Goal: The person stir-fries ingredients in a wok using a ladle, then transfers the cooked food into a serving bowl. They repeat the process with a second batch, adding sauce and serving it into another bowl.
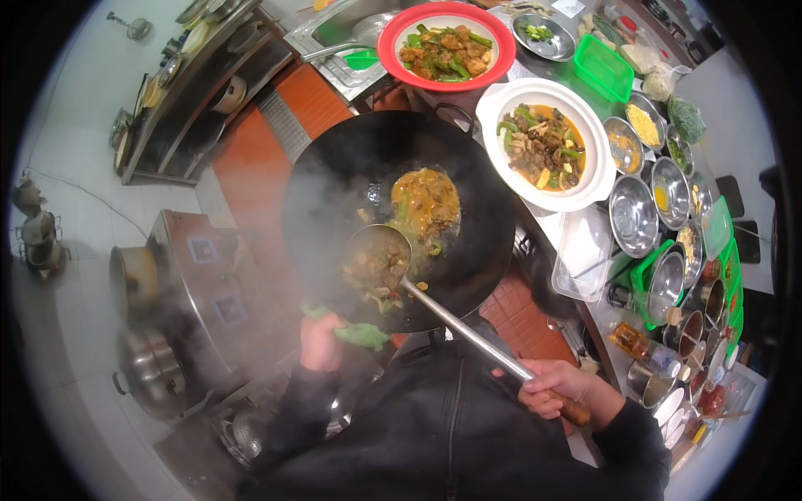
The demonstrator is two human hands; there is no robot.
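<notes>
In front of me a large black wok (pixel 330 179), steaming heavily, holds a mound of saucy brown stir-fry with green pieces (pixel 426 203). My left hand (pixel 319 344) is closed on a green cloth (pixel 363 336) at the wok's near left rim; the wok's edge under the cloth is hidden. With my right hand (pixel 555 389) I grip the wood-ended handle of a long metal ladle (pixel 464 326). The ladle's bowl rests low inside the wok, filled with mushroom-like pieces, and more food lies beside it.
Beyond the wok's right side stand a white two-eared dish (pixel 598 159) and a red-rimmed bowl (pixel 389 42), both with cooked food. Metal bowls (pixel 632 219), a clear plastic container (pixel 582 259) and a green basket (pixel 603 68) crowd the right counter. Steam veils the stove (pixel 188 267) at left.
</notes>
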